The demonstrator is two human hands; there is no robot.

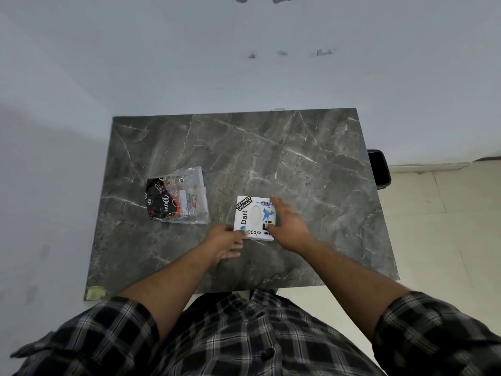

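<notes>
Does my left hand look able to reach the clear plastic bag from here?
Probably yes: the left hand only touches the white box, and nothing but bare tabletop separates it from the bag.

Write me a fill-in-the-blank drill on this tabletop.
1. The left hand and right hand both touch the white box, which lies to the ____ of the clear bag.
2. Its black corner sticker reads SOFTWARE ____.
3. The black pouch in the bag reads ____.
Missing: right; ENGINEER; Dove.
</notes>
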